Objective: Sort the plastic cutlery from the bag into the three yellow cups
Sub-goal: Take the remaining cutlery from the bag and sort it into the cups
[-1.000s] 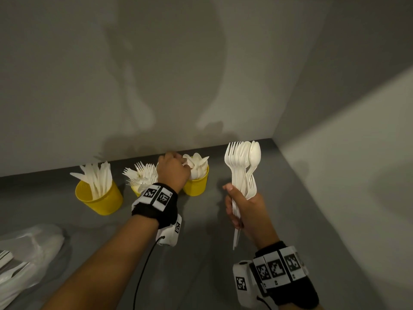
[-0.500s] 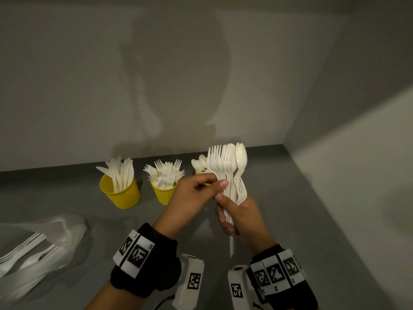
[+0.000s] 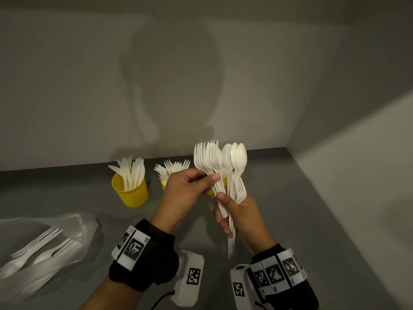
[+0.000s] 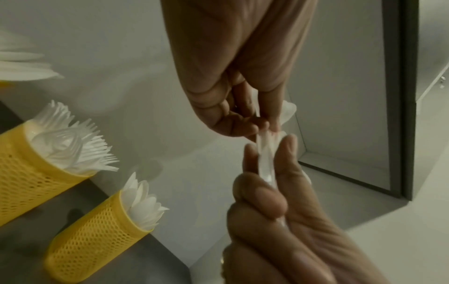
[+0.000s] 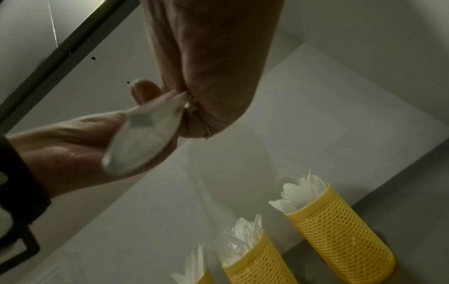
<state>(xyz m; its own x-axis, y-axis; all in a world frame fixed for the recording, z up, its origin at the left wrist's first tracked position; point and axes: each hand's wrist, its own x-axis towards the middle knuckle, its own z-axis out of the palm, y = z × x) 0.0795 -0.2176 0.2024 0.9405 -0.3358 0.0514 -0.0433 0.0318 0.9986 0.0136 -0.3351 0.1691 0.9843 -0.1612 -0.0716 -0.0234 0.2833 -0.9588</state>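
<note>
My right hand (image 3: 225, 204) grips a bundle of white plastic forks and spoons (image 3: 234, 162) upright by the handles. My left hand (image 3: 210, 177) pinches several forks (image 3: 206, 156) at the left of that bundle, fanned a little apart from the spoons. Three yellow mesh cups stand along the back wall: the knife cup (image 3: 130, 191) at the left, the fork cup (image 3: 164, 183) in the middle, and the spoon cup (image 3: 223, 181), mostly hidden behind my hands. The wrist views show the fork cup (image 4: 29, 169), the spoon cup (image 4: 97, 236) and the spoon cup (image 5: 340, 226).
A clear plastic bag (image 3: 42, 245) with more white cutlery lies on the grey table (image 3: 312, 220) at the left front. White walls close the table off at the back and on the right.
My left hand left the spoon cup, came back to the bundle and now pinches several forks. The forks have spread slightly away from the spoons.
</note>
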